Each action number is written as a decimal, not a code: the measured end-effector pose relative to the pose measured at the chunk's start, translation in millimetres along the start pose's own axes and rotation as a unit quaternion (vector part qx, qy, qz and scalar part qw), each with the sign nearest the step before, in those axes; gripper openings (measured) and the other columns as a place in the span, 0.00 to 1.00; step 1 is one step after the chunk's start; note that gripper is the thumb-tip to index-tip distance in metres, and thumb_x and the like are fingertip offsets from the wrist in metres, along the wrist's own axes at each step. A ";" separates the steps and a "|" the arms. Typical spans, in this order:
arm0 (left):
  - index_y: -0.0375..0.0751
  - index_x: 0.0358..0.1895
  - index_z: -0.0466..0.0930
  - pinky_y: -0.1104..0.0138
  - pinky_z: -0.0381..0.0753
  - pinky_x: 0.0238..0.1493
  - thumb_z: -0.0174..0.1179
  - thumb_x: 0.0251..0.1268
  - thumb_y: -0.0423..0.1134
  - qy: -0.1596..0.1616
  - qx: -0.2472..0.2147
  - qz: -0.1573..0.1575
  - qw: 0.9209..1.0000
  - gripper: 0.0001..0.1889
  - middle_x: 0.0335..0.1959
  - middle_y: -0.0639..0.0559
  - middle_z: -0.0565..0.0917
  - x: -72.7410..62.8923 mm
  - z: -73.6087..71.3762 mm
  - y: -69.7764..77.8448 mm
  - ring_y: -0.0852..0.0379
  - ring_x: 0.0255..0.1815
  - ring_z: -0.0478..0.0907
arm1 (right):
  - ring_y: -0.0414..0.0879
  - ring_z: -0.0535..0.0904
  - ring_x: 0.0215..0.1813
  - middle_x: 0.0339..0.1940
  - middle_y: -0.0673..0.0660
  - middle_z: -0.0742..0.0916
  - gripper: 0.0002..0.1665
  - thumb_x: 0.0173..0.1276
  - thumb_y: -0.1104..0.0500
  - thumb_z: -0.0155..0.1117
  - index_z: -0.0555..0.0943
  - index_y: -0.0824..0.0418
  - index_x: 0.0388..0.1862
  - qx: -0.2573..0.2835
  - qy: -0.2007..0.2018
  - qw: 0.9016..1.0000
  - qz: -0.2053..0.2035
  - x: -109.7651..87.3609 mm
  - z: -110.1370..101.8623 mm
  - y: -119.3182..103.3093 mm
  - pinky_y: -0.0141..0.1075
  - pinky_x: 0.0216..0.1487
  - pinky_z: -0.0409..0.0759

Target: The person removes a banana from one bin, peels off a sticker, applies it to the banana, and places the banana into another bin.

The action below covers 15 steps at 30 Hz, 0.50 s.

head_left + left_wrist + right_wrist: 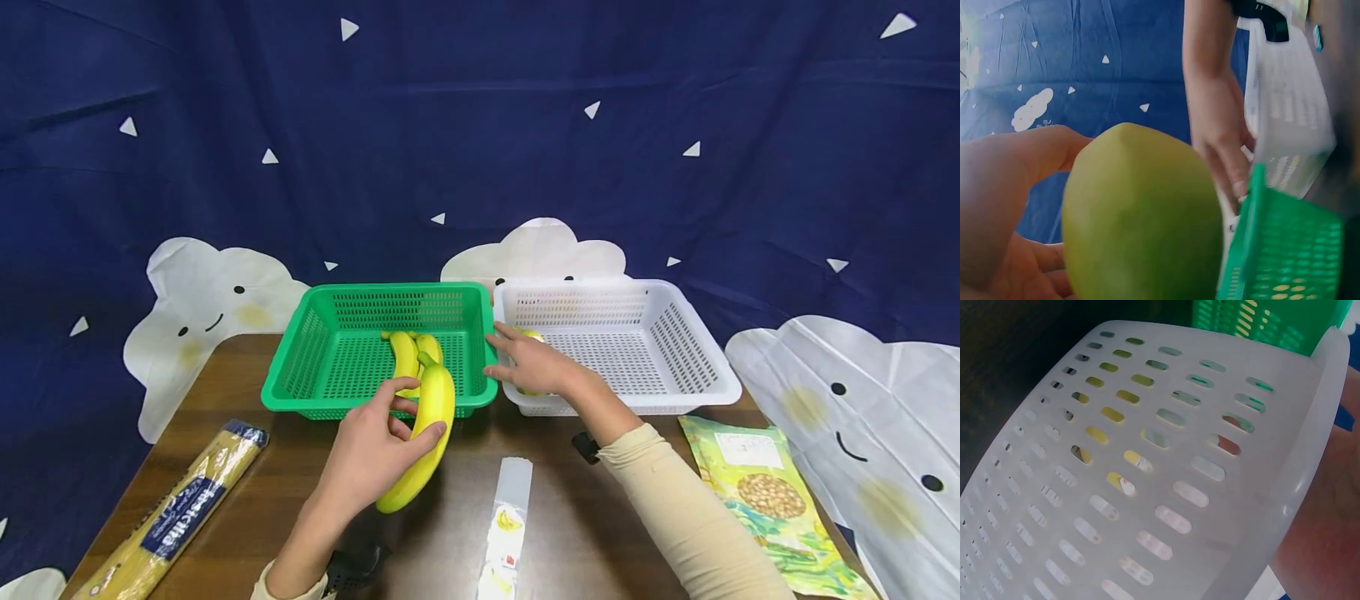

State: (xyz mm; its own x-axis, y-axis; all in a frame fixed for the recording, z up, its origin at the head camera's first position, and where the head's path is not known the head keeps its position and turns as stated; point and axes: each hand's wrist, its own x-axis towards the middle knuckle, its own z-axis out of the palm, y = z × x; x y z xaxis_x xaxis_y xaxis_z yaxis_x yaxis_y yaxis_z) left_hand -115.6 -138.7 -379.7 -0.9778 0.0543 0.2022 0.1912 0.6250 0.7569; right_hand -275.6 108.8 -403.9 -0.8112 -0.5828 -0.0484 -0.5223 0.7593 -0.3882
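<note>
My left hand [375, 446] grips a yellow banana [435, 408], thumb on one side and fingers on the other, over the front rim of the green basket [300, 407]. The banana's near end [1141, 212] fills the middle of the left wrist view. More bananas [405, 357] lie inside the green basket. My right hand [536, 362] is spread over the left end of the white basket [630, 410], fingertips at the rims where the two baskets meet. Partly hidden under that hand is something yellow [533, 335] in the white basket.
A long pack of spaghetti [180, 508] lies on the table's left side. A clear strip with banana pictures [508, 525] lies front centre, and a green-yellow bag [772, 496] at the right. Behind the baskets hangs a dark blue curtain [525, 150].
</note>
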 end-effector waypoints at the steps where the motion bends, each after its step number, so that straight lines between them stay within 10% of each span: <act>1: 0.52 0.58 0.72 0.66 0.77 0.28 0.71 0.51 0.56 0.000 -0.002 0.004 1.000 0.31 0.36 0.60 0.82 -3.1 3.9 0.1 0.68 0.24 0.77 | 0.58 0.58 0.72 0.76 0.64 0.58 0.42 0.70 0.43 0.59 0.62 0.64 0.73 -0.001 0.003 1.000 0.000 -0.5 -0.8 0.7 0.50 0.67 0.62; 15: 0.51 0.44 0.71 0.70 0.73 0.27 0.69 0.52 0.55 -0.044 0.027 0.023 0.998 0.22 0.35 0.62 0.79 -33.4 51.9 -19.6 0.72 0.22 0.73 | 0.58 0.57 0.73 0.76 0.64 0.56 0.42 0.70 0.42 0.58 0.61 0.63 0.74 0.012 0.008 1.000 0.000 -2.0 1.5 5.5 0.52 0.67 0.60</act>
State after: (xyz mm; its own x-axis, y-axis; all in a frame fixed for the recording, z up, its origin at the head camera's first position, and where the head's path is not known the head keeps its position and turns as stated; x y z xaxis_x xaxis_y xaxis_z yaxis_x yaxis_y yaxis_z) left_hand -91.1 -112.4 -433.6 -0.9723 0.1509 0.1784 0.2334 0.6618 0.7125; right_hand -276.5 113.7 -407.4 -0.8157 -0.5775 -0.0343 -0.5155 0.7524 -0.4101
